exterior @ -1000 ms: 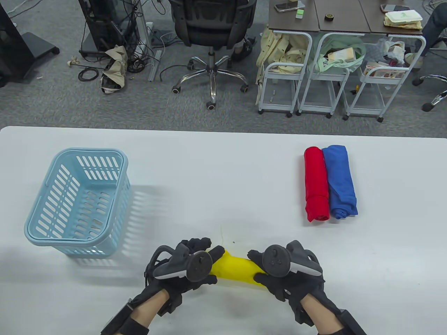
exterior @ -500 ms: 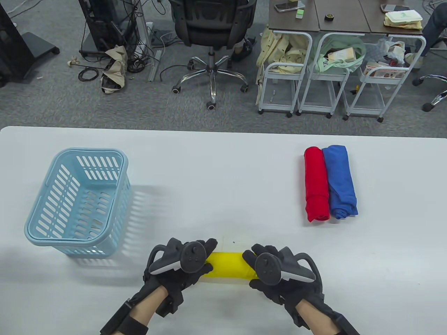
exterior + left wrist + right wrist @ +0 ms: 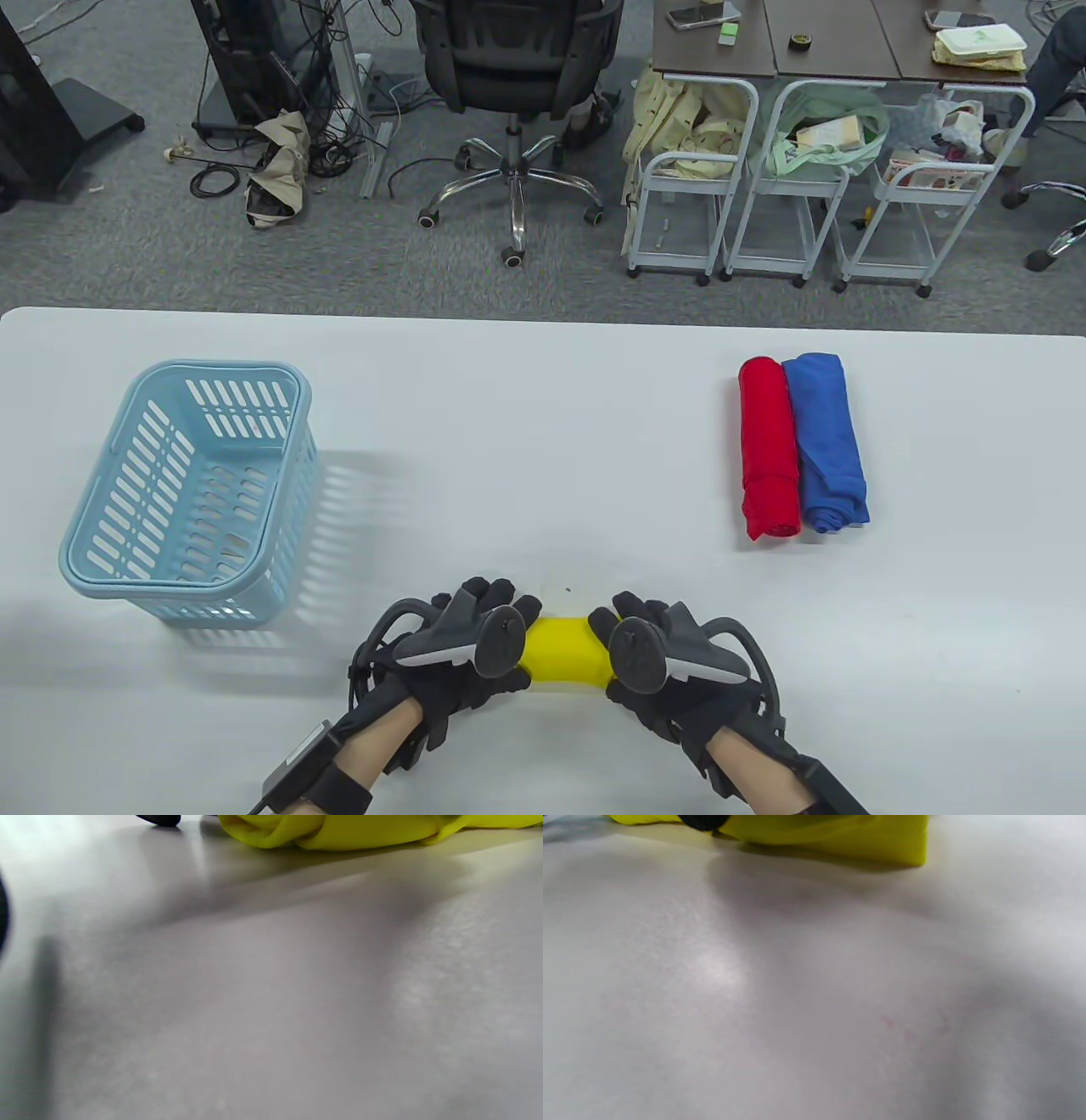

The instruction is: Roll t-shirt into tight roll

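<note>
A yellow t-shirt roll (image 3: 564, 652) lies crosswise near the table's front edge. My left hand (image 3: 484, 632) grips its left end with fingers curled over the top and thumb beneath. My right hand (image 3: 632, 637) grips the right end the same way. Only a short middle stretch of yellow shows between the two trackers. In the left wrist view the yellow roll (image 3: 339, 830) lies along the top edge on the table, with a dark fingertip (image 3: 159, 819) beside it. In the right wrist view the roll (image 3: 840, 836) shows a squared end, and a dark fingertip (image 3: 704, 821) lies against it.
A light blue slatted basket (image 3: 191, 484) stands at the left of the white table (image 3: 526, 424). A red roll (image 3: 768, 450) and a blue roll (image 3: 827, 441) lie side by side at the right. Beyond the far edge are an office chair and carts.
Both hands have slid inward along the yellow roll, so less of it shows between them. The roll stayed near the front edge. The basket and the other rolls have not moved.
</note>
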`<state>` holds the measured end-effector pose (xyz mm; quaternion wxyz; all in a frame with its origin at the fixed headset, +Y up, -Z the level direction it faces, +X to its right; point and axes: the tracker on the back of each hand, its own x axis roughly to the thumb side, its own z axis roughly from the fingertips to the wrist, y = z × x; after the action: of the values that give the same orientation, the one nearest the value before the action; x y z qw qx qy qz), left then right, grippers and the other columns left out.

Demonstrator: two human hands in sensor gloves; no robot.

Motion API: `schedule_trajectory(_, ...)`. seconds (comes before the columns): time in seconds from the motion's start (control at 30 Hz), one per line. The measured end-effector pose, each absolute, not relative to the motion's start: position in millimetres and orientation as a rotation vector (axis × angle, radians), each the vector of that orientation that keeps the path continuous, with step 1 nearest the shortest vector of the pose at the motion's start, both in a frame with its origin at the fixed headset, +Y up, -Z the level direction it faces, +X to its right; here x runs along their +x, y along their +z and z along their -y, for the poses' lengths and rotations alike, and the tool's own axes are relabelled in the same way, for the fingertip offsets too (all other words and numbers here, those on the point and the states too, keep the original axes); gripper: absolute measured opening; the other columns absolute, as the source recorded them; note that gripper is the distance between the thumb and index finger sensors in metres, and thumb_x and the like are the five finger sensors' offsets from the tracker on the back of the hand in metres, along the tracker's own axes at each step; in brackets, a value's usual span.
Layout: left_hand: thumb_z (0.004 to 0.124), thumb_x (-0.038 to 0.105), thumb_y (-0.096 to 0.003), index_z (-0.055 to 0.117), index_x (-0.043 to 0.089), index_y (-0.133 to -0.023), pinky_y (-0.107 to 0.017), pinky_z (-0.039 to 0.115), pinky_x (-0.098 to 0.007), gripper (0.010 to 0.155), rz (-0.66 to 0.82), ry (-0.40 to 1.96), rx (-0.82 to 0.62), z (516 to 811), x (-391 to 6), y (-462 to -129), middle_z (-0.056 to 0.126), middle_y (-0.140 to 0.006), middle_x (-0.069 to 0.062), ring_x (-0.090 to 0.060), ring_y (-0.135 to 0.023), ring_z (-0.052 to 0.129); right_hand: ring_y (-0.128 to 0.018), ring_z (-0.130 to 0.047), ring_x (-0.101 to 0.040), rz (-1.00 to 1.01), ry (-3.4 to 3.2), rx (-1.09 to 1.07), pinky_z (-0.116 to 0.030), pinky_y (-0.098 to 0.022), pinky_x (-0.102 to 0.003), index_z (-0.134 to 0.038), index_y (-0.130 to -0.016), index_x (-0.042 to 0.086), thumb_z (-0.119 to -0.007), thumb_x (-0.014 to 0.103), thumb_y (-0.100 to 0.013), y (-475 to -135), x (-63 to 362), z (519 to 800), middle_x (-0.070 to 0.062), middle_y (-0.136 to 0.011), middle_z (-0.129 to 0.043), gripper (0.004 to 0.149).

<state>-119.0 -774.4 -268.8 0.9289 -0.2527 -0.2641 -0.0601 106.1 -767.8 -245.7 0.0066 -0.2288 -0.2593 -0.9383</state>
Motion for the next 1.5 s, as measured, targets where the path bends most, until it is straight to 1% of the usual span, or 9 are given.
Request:
schedule_trajectory(0.2, 0.044, 0.066, -0.0485, 0.015, 0.034, -0.114, -0.079, 0.051, -0.059, 0.079, 0.497, -0.062, -0.459, 763, -131, -277, 0.025, -0.126, -0.011, -0.038, -0.115, 0.039, -0.112, -0.029, -0.051, 0.701, -2.955, -0.565, -0.04, -0.075, -0.062, -0.009, -0.114, 0.023, -0.06, 0.048, -0.061, -252, 108, 761, -0.024, -0.118, -0.013, 0.078)
schedule_trajectory(0.43, 0.046, 0.062, -0.0515, 0.02, 0.032, -0.115, -0.078, 0.053, -0.059, 0.075, 0.369, 0.03, -0.318, 736, -172, -284, 0.027, -0.126, -0.013, -0.04, -0.115, 0.041, -0.103, -0.059, -0.048, 0.582, -3.078, 0.091, -0.056, -0.069, -0.057, -0.02, -0.116, 0.014, -0.058, 0.056, -0.061, -278, 175, 755, -0.026, -0.117, -0.037, 0.079)
schedule_trajectory(0.53, 0.046, 0.062, -0.0515, 0.02, 0.032, -0.115, -0.078, 0.052, -0.059, 0.075, 0.334, 0.017, -0.317, 736, -180, -288, 0.025, -0.125, -0.014, -0.041, -0.114, 0.04, -0.095, -0.071, -0.042, 0.554, -3.16, 0.193, -0.065, -0.064, -0.051, -0.018, -0.116, 0.009, -0.05, 0.067, -0.056, -274, 198, 742, -0.029, -0.116, -0.028, 0.089)
schedule_trajectory(0.63, 0.046, 0.062, -0.0515, 0.02, 0.032, -0.115, -0.079, 0.05, -0.06, 0.075, 0.323, 0.01, -0.314, 736, -184, -290, 0.025, -0.125, -0.014, -0.041, -0.114, 0.038, -0.1, -0.063, -0.046, 0.405, -3.222, 0.202, -0.06, -0.067, -0.055, -0.027, -0.117, 0.014, -0.052, 0.062, -0.057, -266, 206, 718, -0.026, -0.117, -0.032, 0.081)
schedule_trajectory(0.73, 0.046, 0.062, -0.0517, 0.02, 0.032, -0.115, -0.08, 0.048, -0.06, 0.075, 0.323, 0.021, -0.311, 735, -185, -290, 0.023, -0.125, -0.014, -0.041, -0.115, 0.036, -0.108, -0.048, -0.047, 0.404, -3.263, -0.056, -0.052, -0.071, -0.058, -0.042, -0.116, 0.02, -0.056, 0.055, -0.059, -259, 204, 704, -0.018, -0.12, -0.039, 0.068)
schedule_trajectory(0.87, 0.046, 0.062, -0.0517, 0.02, 0.032, -0.115, -0.08, 0.044, -0.06, 0.075, 0.329, 0.019, -0.317, 737, -184, -291, 0.023, -0.125, -0.014, -0.041, -0.115, 0.034, -0.108, -0.04, -0.051, 0.657, -3.235, -0.222, -0.052, -0.071, -0.058, -0.04, -0.117, 0.016, -0.057, 0.054, -0.058, -264, 181, 732, -0.022, -0.119, -0.033, 0.071)
schedule_trajectory(0.93, 0.046, 0.062, -0.0517, 0.02, 0.032, -0.115, -0.08, 0.044, -0.06, 0.075, 0.331, 0.017, -0.323, 738, -183, -291, 0.023, -0.125, -0.014, -0.041, -0.114, 0.034, -0.107, -0.02, -0.053, 0.738, -3.134, -0.287, -0.046, -0.073, -0.057, -0.03, -0.117, 0.018, -0.057, 0.052, -0.059, -269, 167, 746, -0.021, -0.118, -0.014, 0.073)
schedule_trajectory(1.13, 0.045, 0.062, -0.0516, 0.021, 0.032, -0.115, -0.081, 0.043, -0.059, 0.074, 0.333, 0.009, -0.33, 739, -182, -291, 0.022, -0.125, -0.014, -0.042, -0.114, 0.034, -0.108, -0.011, -0.049, 0.743, -3.045, -0.279, -0.038, -0.076, -0.058, -0.02, -0.117, 0.02, -0.053, 0.054, -0.06, -304, 151, 748, -0.019, -0.117, -0.006, 0.075)
schedule_trajectory(1.5, 0.035, 0.062, -0.0503, 0.012, 0.031, -0.115, -0.081, 0.033, -0.06, 0.075, 0.318, 0.057, -0.339, 740, -187, -293, 0.012, -0.124, -0.015, -0.043, -0.114, 0.023, -0.107, 0.002, -0.042, 0.925, -2.886, 0.0, -0.018, -0.075, -0.061, -0.007, -0.113, 0.025, -0.044, 0.051, -0.06, -400, 157, 744, -0.011, -0.114, 0.007, 0.07)
